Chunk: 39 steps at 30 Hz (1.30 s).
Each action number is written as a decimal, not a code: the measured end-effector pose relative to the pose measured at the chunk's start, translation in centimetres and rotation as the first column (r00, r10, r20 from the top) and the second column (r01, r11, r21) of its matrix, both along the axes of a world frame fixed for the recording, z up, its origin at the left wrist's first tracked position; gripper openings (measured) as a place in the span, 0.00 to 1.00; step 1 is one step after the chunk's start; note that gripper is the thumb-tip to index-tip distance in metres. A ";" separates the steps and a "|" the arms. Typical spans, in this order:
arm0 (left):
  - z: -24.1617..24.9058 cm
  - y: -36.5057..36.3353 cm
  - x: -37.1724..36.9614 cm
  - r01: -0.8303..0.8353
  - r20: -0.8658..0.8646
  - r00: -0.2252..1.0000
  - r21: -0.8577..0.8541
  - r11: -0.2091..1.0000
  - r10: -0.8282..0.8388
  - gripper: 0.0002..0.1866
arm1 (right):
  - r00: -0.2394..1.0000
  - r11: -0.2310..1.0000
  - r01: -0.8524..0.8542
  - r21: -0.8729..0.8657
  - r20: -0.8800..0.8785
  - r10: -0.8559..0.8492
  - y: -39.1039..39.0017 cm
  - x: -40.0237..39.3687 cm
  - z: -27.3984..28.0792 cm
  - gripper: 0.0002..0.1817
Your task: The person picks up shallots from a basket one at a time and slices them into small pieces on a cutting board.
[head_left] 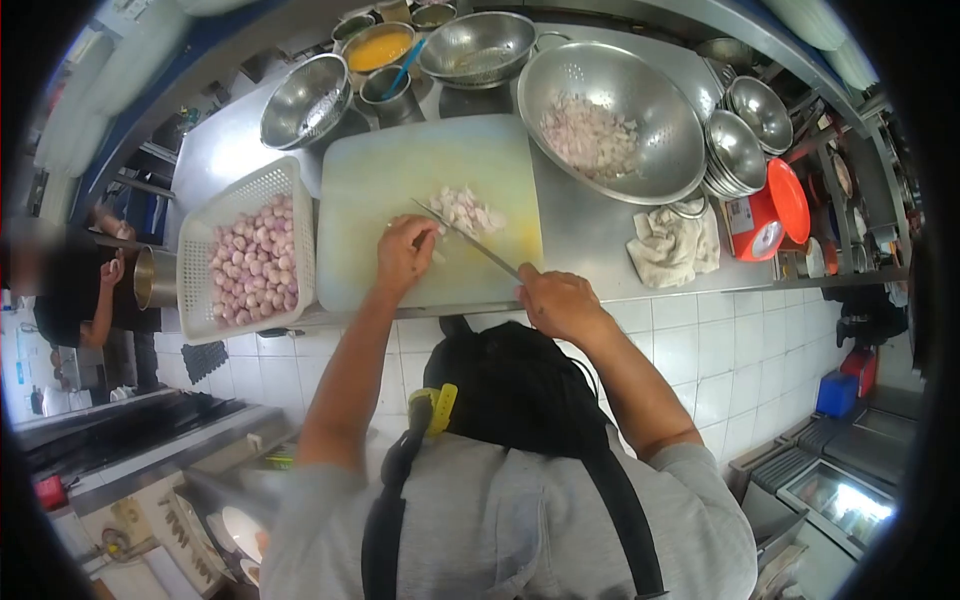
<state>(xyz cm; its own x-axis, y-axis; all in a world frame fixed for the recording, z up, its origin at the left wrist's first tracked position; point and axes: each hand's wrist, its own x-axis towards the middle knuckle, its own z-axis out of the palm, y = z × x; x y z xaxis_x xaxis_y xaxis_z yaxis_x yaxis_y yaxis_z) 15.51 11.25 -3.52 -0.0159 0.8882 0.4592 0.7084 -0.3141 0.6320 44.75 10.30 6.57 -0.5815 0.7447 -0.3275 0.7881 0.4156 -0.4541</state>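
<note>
My right hand (558, 303) is wrapped round the handle of a knife (482, 247), whose blade slants up and left across the cutting board (370, 190). The blade's tip lies close to my left hand (406, 250), whose fingers are curled down on the board; whatever they hold is too small to make out. Chopped shallots (466, 210) form a small pile just beyond the blade. Left of the board, a white plastic basket (190, 245) holds peeled shallots (252, 268). A large steel colander (675, 125) at the right contains more chopped shallots (590, 135).
Steel bowls (305, 100), a bowl of orange liquid (378, 47) and a steel pot (390, 95) line the back. At the right are a crumpled cloth (672, 245), a red scale (755, 225) and stacked bowls (735, 150). Another person (80, 300) stands far left.
</note>
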 end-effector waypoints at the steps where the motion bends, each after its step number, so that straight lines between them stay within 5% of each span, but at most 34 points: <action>1: 0.0 0.0 0.1 0.003 -0.007 1.000 0.013 1.000 -0.003 0.07 | 1.000 1.000 -0.002 0.014 0.007 0.002 -0.1 -0.2 0.1 0.11; 6: -0.2 0.0 0.1 0.003 -0.044 0.999 0.046 0.999 -0.001 0.04 | 1.000 0.990 -0.021 0.143 0.024 0.017 -1.3 -0.2 0.3 0.10; 21: -0.9 0.0 0.2 -0.047 -0.078 0.996 0.084 0.995 0.054 0.03 | 0.997 1.000 -0.014 -0.024 0.073 0.015 -1.5 -0.4 0.0 0.11; 39: -0.8 -0.3 0.4 -0.031 -0.148 0.988 0.134 0.990 0.050 0.05 | 0.994 0.994 -0.070 0.088 0.090 0.062 -2.0 1.4 2.4 0.11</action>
<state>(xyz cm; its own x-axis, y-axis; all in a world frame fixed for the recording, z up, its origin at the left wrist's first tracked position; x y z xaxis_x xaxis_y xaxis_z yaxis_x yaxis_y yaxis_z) 15.94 10.94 -4.33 0.0277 0.8202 0.5715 0.8062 -0.3563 0.4723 46.14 8.29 9.02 -0.6027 0.7347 -0.3114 0.7923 0.5044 -0.3434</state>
